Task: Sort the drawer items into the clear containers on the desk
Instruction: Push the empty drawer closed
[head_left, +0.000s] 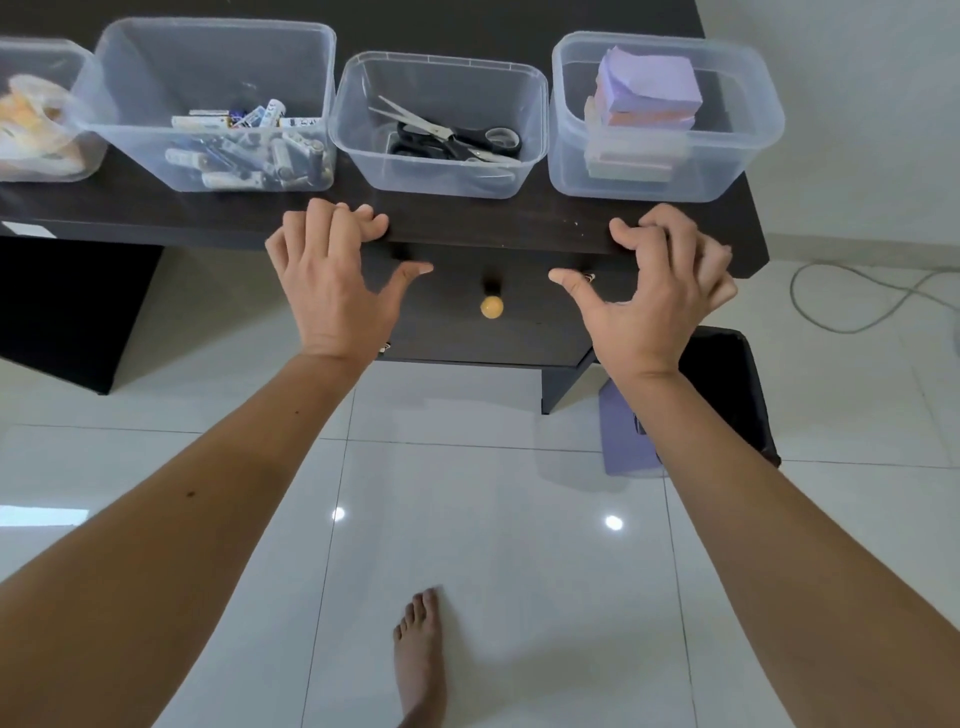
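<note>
Several clear containers stand in a row on the dark desk (467, 221). One (130, 93) holds batteries (249, 150), the middle one (358, 130) holds scissors (441, 135) and a tape roll (503, 139), the right one (748, 124) holds stacked sticky notes (649, 88). The far-left one (88, 78) holds a pale bag. Below the desk edge is the dark drawer (467, 332), shut, with a yellow knob (491, 306). My left hand (327, 270) and my right hand (660, 291) hover at the desk's front edge, either side of the knob, fingers spread and curled, holding nothing.
A black stool (727, 384) with a purple item (623, 436) beside it stands at the right under the desk. A grey cable (852, 306) lies on the white tiled floor. A bare foot (421, 660) shows at the bottom.
</note>
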